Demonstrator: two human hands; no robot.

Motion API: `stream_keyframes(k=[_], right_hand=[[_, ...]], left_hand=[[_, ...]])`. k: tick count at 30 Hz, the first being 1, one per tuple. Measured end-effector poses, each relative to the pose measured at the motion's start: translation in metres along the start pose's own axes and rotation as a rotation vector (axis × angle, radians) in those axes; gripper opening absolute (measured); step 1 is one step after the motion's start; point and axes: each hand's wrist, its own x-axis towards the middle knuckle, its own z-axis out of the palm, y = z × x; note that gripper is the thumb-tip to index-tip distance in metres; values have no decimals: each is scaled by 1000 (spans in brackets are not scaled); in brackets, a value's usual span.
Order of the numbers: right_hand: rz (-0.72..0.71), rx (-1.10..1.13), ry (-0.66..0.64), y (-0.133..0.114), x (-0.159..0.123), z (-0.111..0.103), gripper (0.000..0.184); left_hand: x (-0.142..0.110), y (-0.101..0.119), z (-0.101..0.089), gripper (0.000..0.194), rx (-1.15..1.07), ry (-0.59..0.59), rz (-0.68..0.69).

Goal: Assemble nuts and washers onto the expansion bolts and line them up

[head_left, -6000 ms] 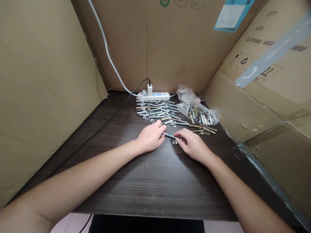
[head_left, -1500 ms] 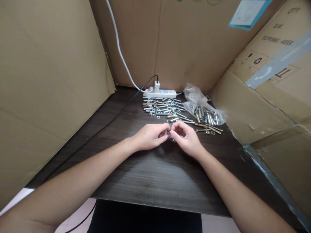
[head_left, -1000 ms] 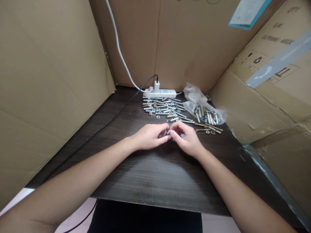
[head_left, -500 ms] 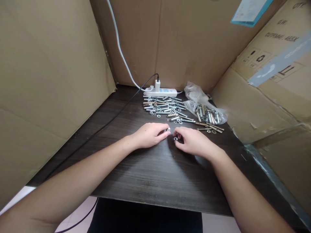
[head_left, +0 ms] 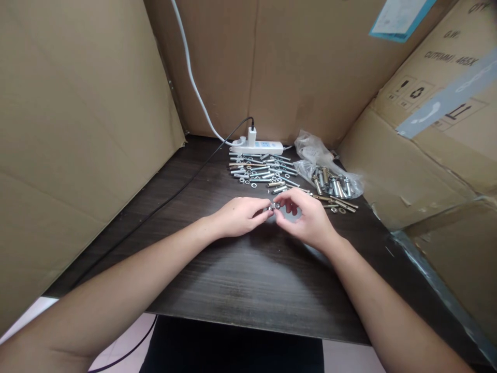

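Observation:
Between thumb and fingers, my left hand [head_left: 243, 216] is closed on a bolt [head_left: 271, 207]; only its shiny end shows, and the rest is hidden in the hand. Right against that end, my right hand [head_left: 306, 215] pinches a small metal nut [head_left: 277, 205] with thumb and forefinger. Its other fingers are curled beneath. Whether the nut sits around the bolt or just touches its end, I cannot tell. Both hands are low over the dark table [head_left: 233, 280], just in front of loose bolts, sleeves, nuts and washers [head_left: 264, 173].
A clear plastic bag [head_left: 310, 147] lies behind more assembled bolts [head_left: 334, 184] at the back right. The white power strip [head_left: 267, 148] sits at the back, with a black cable [head_left: 186, 184] running left across the table. Cardboard walls [head_left: 303, 67] enclose the table.
My right hand has moved left and slightly away from me, bringing the nut up to the bolt end. My left hand has stayed nearly still.

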Motion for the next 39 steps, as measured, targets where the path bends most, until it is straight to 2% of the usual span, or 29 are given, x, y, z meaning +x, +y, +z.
stream_keyframes(k=[12, 31, 39], right_hand=[[-63, 51, 27, 2, -5, 9, 25], [-8, 61, 42, 0, -6, 15, 25], [-55, -9, 96, 2, -3, 7, 25]], left_hand=[[1, -2, 2, 25, -26, 19, -9], [1, 0, 0, 30, -25, -10, -58], [1, 0, 0, 26, 8, -3, -48]])
